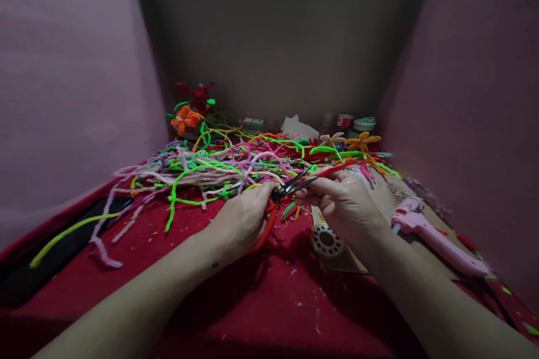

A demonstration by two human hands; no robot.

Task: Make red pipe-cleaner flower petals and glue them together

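Note:
My left hand (241, 214) is closed round the red handles of a pair of scissors (288, 186). Their dark blades point right and stand slightly apart, close to the fingers of my right hand (347, 202). That hand pinches a red pipe cleaner (337, 168), which stretches away to the upper right. Whether the blades touch the pipe cleaner cannot be made out. Behind both hands lies a tangled heap of pipe cleaners (219, 171) in pink, green, purple and white. Part of the scissors' handles is hidden by my left fingers.
A tape roll (327, 241) lies under my right wrist beside a cardboard sheet (425, 247). On the sheet rests a pink glue gun (442, 235). Pipe-cleaner flowers, an orange flower (185, 119) and a yellow-orange flower (362, 141), stand farther back. Scraps dot the red cloth (252, 314).

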